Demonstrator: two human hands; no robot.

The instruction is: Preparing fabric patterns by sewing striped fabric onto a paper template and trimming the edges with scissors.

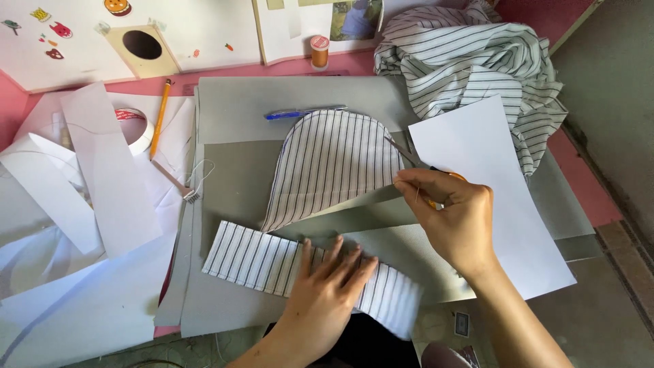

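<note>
Hands: left (325, 281) flat on striped strip (259, 262), right (453, 218) gripping scissors (409, 158).

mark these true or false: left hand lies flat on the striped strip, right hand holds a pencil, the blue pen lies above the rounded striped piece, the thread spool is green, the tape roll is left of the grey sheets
1. The left hand lies flat on the striped strip. True.
2. The right hand holds a pencil. False: it grips scissors at the edge of the rounded striped piece; the pencil lies apart on the left.
3. The blue pen lies above the rounded striped piece. True.
4. The thread spool is green. False: it is orange.
5. The tape roll is left of the grey sheets. True.
</note>
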